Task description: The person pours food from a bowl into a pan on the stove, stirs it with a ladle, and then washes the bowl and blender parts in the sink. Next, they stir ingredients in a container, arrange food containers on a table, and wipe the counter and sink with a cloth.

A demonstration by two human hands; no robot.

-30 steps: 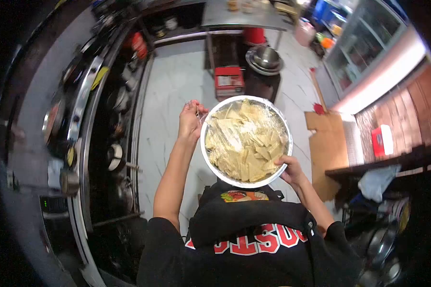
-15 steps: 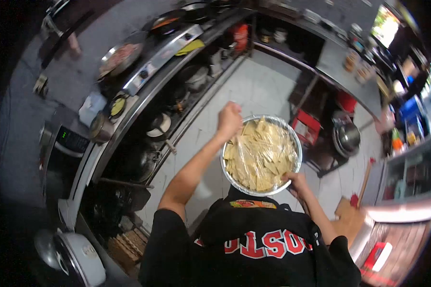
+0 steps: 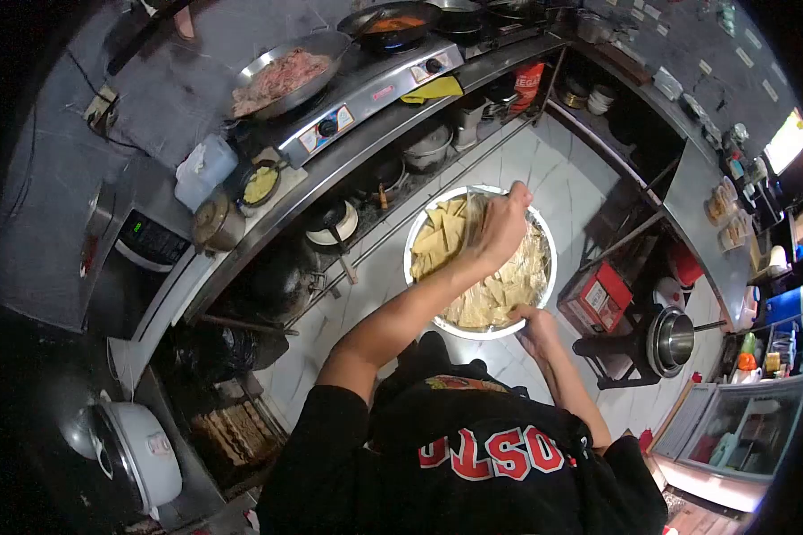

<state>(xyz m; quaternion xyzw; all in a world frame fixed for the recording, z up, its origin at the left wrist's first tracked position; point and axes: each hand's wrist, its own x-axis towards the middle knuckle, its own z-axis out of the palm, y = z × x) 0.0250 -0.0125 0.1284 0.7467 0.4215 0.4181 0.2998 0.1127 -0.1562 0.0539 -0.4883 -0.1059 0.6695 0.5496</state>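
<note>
A large round metal bowl [image 3: 552, 259] is held in front of my body. It is full of flat pale-yellow pieces [image 3: 434, 244], some of them triangular, like chips. Clear cling film [image 3: 519, 283] lies over the right part of the bowl, while the pieces at the left are uncovered. My left hand [image 3: 505, 223] reaches across the bowl, fingers closed on the gathered edge of the film above the pieces. At the near right side, my right hand [image 3: 535, 328] grips the bowl's rim, with some fingers hidden underneath.
To the left runs a metal counter with a gas stove [image 3: 375, 94], a pan of meat [image 3: 287, 80] and a microwave [image 3: 152, 241]. Pots sit on the shelf below. On the right are a red box [image 3: 598, 299], a black stool [image 3: 617, 352] with metal bowls, and a glass-fronted cabinet [image 3: 740, 432].
My left hand has moved from the bowl's left edge rightward across it, drawing the cling film back and baring the pieces at left. The right hand stays on the rim.
</note>
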